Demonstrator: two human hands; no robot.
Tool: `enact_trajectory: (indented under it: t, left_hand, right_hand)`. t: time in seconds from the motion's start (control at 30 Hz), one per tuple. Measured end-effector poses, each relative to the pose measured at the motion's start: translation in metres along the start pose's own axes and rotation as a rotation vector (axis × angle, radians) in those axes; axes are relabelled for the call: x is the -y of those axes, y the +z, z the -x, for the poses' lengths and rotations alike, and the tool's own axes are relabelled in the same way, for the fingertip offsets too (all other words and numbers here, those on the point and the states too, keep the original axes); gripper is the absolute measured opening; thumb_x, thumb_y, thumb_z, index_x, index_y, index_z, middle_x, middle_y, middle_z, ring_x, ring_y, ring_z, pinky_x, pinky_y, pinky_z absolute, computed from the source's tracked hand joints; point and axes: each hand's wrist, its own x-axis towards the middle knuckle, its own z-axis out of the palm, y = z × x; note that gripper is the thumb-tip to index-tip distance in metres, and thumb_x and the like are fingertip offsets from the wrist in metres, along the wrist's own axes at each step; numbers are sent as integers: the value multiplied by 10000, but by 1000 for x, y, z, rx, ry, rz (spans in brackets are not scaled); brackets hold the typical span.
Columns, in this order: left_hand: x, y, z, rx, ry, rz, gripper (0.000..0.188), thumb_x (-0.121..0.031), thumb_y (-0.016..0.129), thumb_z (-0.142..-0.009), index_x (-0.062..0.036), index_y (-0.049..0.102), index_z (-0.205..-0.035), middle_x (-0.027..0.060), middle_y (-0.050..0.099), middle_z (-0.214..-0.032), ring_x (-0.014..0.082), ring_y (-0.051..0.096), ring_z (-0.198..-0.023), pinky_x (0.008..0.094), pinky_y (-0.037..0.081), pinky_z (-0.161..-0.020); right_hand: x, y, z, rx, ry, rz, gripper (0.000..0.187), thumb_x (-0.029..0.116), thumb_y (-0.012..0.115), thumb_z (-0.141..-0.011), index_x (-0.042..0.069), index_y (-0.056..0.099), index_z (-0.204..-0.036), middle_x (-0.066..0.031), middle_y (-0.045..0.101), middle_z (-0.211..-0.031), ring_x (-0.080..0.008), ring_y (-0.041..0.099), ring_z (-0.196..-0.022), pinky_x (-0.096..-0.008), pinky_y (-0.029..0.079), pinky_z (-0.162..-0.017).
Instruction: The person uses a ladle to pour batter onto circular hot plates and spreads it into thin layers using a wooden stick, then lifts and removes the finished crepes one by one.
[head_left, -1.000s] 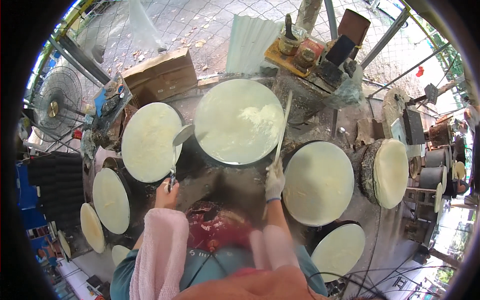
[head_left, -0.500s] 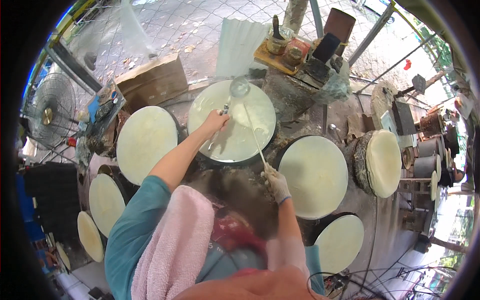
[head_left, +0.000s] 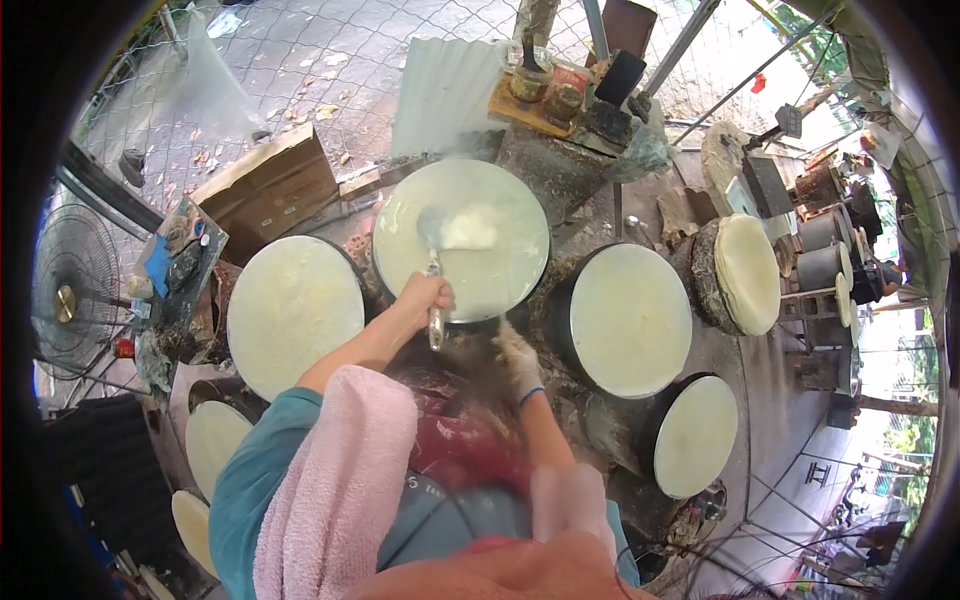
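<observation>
A ladle [head_left: 433, 222] rests its bowl over the round griddle [head_left: 400, 272] in front of me, beside a wet white patch of batter [head_left: 470, 233]. My left hand [head_left: 424, 296], bare, is closed round the ladle's handle. Pale batter covers the griddle top. My right hand [head_left: 515, 362], in a whitish glove, is curled just off the griddle's near edge. It is smeared by motion, and only a short, faint piece of the thin stick shows at its fingers.
Batter-coated round griddles stand to the left [head_left: 296, 320] and right [head_left: 632, 322], with another [head_left: 695, 437] nearer me. Stacked pale sheets [head_left: 748, 275] lie farther right. A cardboard box [head_left: 268, 188], a fan [head_left: 68, 300] and an orange tray [head_left: 532, 108] with jars stand around.
The ladle bowl has moved from the griddle's far edge nearer me and left. My right hand has drawn back leftward with the stick, off the griddle. The view has shifted.
</observation>
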Motion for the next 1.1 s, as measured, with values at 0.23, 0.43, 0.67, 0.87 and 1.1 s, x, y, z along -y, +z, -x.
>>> enact_trajectory:
  t: [0.23, 0.43, 0.67, 0.87, 1.1]
  left_hand:
    - [-25, -76, 4, 490, 41, 290, 132, -89, 455, -887, -1, 529, -952, 8, 518, -688, 73, 482, -538, 203, 413, -467]
    - [-70, -78, 73, 489, -26, 15, 263, -255, 420, -952, -14, 508, -1007, -86, 376, -575, 21, 302, -301, 203, 297, -356]
    - [-76, -36, 80, 218, 22, -71, 204, -203, 478, -914, -2, 507, -901, -58, 407, -522, 45, 354, -348, 221, 291, -319]
    - [-15, 28, 147, 465, 154, -458, 217, -175, 444, -930, 32, 503, -893, 15, 402, -538, 97, 363, -317, 221, 253, -296]
    - [102, 85, 180, 554, -505, 223, 276, -152, 330, -964, 86, 433, -1059, -6, 427, -630, 50, 364, -316, 212, 324, -324]
  right_hand:
    - [53, 59, 33, 12, 61, 242, 285, 304, 618, -849, 163, 620, -1096, 46, 591, -756, -71, 408, -465, -231, 324, -406]
    - [45, 31, 23, 281, -112, 474, 363, 213, 602, -856, 100, 569, -1200, -51, 576, -1147, -120, 592, -891, -214, 444, -639]
    - [9, -29, 61, 108, -242, 741, 326, 259, 576, -859, 78, 599, -1129, -70, 654, -985, -155, 608, -881, -267, 445, -822]
    - [-11, -133, 184, -447, -510, 808, 374, 244, 606, -813, 95, 578, -1154, -153, 645, -941, -299, 626, -826, -363, 488, -738]
    - [-94, -290, 302, -1071, -320, 842, 509, 302, 593, -834, 206, 455, -1315, -164, 609, -818, -337, 605, -726, -425, 490, -664]
